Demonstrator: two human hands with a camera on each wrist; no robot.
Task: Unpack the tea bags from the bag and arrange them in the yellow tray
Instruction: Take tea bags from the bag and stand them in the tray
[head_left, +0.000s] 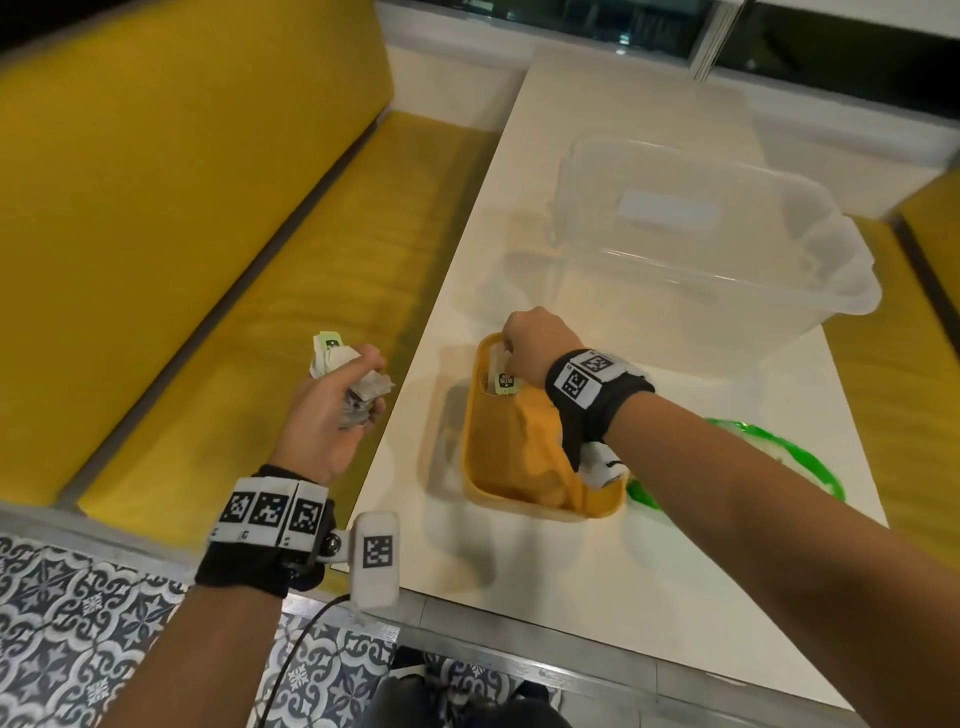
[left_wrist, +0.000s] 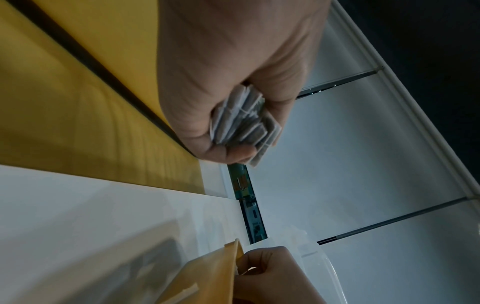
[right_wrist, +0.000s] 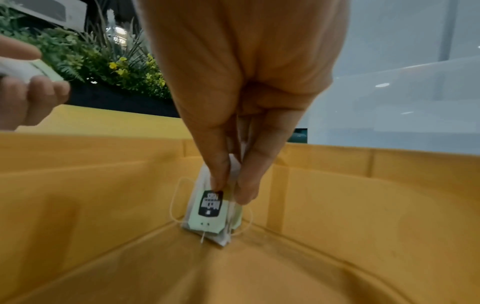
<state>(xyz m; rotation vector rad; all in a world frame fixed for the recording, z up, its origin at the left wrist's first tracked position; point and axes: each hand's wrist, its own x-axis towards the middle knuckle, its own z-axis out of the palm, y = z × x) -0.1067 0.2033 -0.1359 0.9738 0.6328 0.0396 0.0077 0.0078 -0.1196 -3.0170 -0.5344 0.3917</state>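
Your left hand (head_left: 332, 415) nearest, clutching a bundle of tea bags (head_left: 345, 371) over the yellow bench (head_left: 171, 291), your right hand (head_left: 535, 340) pinching one tea bag (right_wrist: 213, 211) upright against the yellow tray (head_left: 519, 499)'s far corner, green bag (head_left: 779, 452) behind your forearm

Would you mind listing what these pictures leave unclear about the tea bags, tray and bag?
- Count of the tea bags in the left hand: bunched, fingers cover them, every view.
- Near right corner of the tray: head view, right hand and wrist camera cover it.
- Green bag: head view, forearm hides most; contents unknowable.
- Tag wording: blurred.
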